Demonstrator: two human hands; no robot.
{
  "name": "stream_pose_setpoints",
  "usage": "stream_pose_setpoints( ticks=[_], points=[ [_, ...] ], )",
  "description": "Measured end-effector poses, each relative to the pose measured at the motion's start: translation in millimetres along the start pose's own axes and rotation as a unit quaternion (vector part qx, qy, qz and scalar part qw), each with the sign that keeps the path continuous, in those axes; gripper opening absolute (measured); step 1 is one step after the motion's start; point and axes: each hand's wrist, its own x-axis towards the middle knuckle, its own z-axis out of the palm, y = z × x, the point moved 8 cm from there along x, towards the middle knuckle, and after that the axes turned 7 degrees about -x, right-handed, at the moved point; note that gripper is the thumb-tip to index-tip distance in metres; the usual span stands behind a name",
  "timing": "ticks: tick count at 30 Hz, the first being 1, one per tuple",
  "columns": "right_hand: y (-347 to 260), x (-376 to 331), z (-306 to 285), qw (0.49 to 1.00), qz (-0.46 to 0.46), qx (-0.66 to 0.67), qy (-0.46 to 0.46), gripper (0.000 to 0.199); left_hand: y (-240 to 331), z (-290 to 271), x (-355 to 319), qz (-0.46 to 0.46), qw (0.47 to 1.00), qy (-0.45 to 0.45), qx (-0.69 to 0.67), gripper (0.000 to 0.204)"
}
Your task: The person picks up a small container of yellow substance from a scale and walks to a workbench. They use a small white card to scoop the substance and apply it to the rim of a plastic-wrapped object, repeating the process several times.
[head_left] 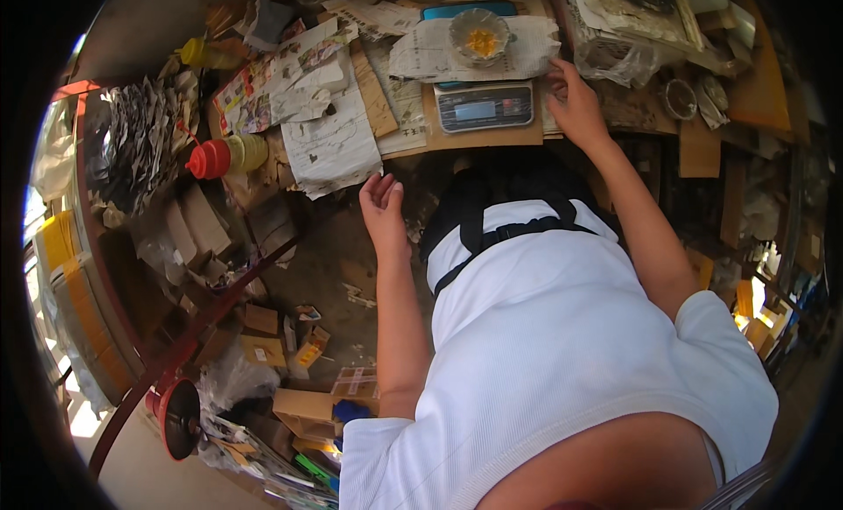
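Fingers of your right hand (575,106) rest open beside the scale (485,106); left hand (384,207) hangs open, empty. Keep the bowl (479,36) centred, away from the bench edge.

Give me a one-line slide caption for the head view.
Right hand rests beside a digital scale bearing a clear bowl of yellow bits on paper; left hand hangs open below the cluttered bench.

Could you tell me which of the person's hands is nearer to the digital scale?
Right. The right hand rests just beside the digital scale; the left hand hangs empty below the bench edge.
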Motion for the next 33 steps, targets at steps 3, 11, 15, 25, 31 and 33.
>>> stream_pose_setpoints(
  ticks=[3, 11, 15, 25, 31, 33],
  points=[
    [0.8, 9.2, -1.5, 1.0, 0.011, -0.021, 0.006, 0.054, -3.5, -4.0, 1.5, -0.004, 1.0, 0.001, -0.002, 0.044],
    [-3.5, 1.0, -12.2, 0.997, 0.058, -0.054, 0.008, 0.055, -12.9, -4.4, 2.6, -0.023, 1.0, -0.003, -0.013, 0.043],
    [16.9, -0.5, -4.8, 0.993, 0.114, -0.019, 0.024, 0.058, -11.2, -0.3, 4.6, -0.023, 0.999, -0.014, -0.016, 0.041],
    [6.6, 33.4, 6.2, 0.99, 0.116, 0.083, -0.006, 0.04, -4.6, -2.5, 7.3, -0.019, 0.999, -0.01, -0.024, 0.037],
    [2.2, 64.5, -4.7, 0.996, 0.059, 0.028, 0.064, 0.034, 0.5, -1.1, 5.6, -0.029, 0.999, -0.011, -0.023, 0.037],
    [8.4, 68.7, -7.0, 0.996, 0.066, 0.012, 0.065, 0.034, 0.4, -2.6, 6.4, -0.03, 0.999, -0.011, -0.024, 0.036]
  ],
)
